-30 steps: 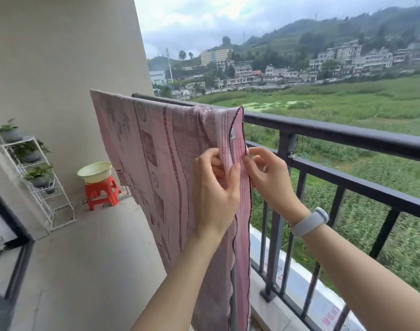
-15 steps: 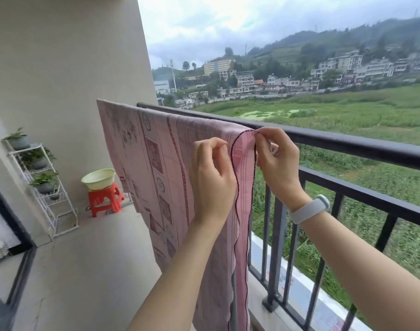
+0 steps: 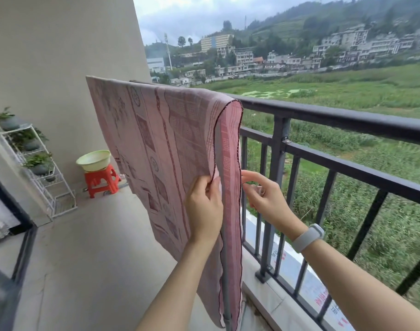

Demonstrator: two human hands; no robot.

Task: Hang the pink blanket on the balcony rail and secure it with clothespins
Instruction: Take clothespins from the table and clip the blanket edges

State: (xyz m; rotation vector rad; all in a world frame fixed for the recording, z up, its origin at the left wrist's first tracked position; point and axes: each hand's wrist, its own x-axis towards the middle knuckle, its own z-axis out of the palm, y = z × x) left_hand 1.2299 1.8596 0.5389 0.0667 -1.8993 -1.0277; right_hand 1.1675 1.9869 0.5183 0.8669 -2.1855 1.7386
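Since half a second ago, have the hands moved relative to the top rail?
Yes. Both the left hand and right hand have dropped from the top rail to well below it, on the hanging edge of the pink blanket.
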